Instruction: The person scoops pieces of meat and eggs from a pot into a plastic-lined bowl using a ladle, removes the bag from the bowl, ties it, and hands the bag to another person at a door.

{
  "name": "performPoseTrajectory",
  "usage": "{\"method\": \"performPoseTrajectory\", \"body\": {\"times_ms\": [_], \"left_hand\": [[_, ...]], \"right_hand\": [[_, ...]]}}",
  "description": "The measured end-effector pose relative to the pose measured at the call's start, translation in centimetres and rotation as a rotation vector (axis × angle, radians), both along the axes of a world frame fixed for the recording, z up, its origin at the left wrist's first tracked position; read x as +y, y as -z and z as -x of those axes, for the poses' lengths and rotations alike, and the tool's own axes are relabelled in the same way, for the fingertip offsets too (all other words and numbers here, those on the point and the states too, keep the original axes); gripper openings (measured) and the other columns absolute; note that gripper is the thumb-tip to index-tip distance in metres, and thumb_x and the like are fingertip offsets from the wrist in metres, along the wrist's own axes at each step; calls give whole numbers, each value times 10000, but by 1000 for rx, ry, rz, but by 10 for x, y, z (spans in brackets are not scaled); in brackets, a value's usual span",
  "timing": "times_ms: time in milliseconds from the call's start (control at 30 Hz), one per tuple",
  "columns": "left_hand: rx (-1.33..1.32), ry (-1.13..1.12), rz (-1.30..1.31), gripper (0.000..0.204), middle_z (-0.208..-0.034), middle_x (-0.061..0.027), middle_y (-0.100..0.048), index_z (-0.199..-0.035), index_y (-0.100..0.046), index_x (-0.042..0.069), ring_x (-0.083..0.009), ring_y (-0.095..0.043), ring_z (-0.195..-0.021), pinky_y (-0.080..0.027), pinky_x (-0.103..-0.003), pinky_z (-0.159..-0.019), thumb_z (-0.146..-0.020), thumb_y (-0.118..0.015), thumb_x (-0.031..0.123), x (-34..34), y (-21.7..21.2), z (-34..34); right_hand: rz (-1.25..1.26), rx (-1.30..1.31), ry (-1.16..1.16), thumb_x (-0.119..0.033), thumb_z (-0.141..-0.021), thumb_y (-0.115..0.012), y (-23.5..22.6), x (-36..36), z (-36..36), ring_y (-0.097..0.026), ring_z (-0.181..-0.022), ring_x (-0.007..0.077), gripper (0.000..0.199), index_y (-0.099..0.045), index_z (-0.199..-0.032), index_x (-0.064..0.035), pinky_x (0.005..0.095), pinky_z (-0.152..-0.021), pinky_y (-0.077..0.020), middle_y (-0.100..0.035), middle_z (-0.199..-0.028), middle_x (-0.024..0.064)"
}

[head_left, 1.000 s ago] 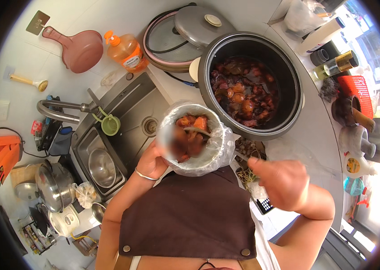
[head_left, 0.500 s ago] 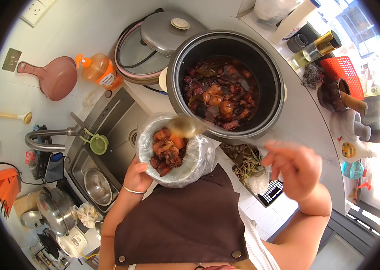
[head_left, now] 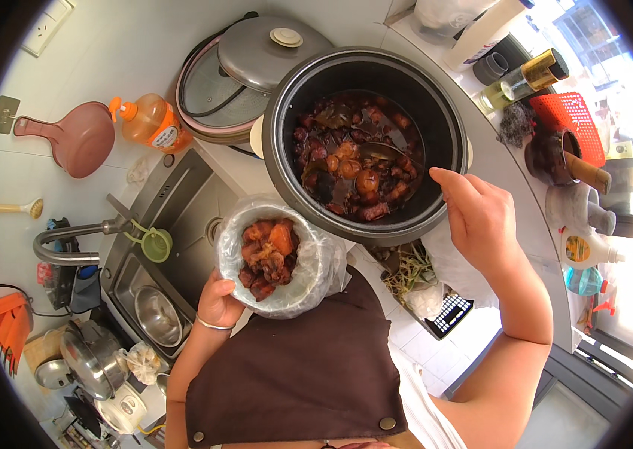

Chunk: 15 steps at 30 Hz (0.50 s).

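My left hand (head_left: 218, 304) is closed on the side of a bowl (head_left: 322, 262) lined with a clear plastic bag. Dark braised meat chunks (head_left: 267, 258) and an orange-coloured piece sit in it. Above and right of the bowl stands a big black cooking pot (head_left: 281, 161), with meat and round brown pieces in dark sauce (head_left: 361, 168). My right hand (head_left: 481, 217) is at the pot's right rim, fingers pinched on the thin handle of a metal spoon (head_left: 382, 152). The spoon's head is down in the stew, partly covered by sauce; most of the handle is hard to make out.
Left of the bowl is a steel sink (head_left: 195, 202) with a faucet (head_left: 69, 247). A grey lid (head_left: 256, 60) leans behind the pot, near an orange soap bottle (head_left: 153, 123). Bottles and a red basket (head_left: 571, 123) line the right ledge. Below the counter sits a black crate (head_left: 451, 318).
My right hand has moved up to the pot's rim, and the spoon has gone from over the bowl into the stew. The bowl stays in my left hand, slightly further left in view.
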State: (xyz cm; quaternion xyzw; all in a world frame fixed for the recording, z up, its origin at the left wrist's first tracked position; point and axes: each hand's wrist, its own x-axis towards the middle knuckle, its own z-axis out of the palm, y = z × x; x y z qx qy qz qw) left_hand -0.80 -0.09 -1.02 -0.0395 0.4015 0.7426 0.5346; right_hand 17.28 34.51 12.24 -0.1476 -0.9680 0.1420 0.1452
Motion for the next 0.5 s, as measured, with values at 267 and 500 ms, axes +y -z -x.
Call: {"method": "performPoseTrajectory", "body": {"times_ms": [267,500], "left_hand": [[6,-19,-13,812,-1367,-152,-496,-1407,-372,-40,-281,-501,-1240,-373,-404,-1086,-719,-710,229,6,-4,-1],[-12,-21,-9,794,-1387,-146,-480,-1402,-396,-1,-297,-481,-1258,-369,-434,-1090,-709,-714,219,4,-1,-2]], "right_hand": [[-138,41,11,2,-743,-621,11,5,6,-590,-589,256,327,-632,-1064,-59,357,-527,-476,-569,-671,55],[-171,111,-85,-9,-706,-610,23,0,24,-620,-612,221,361,-625,-1065,-47,338,-543,-491,-595,-687,37]]}}
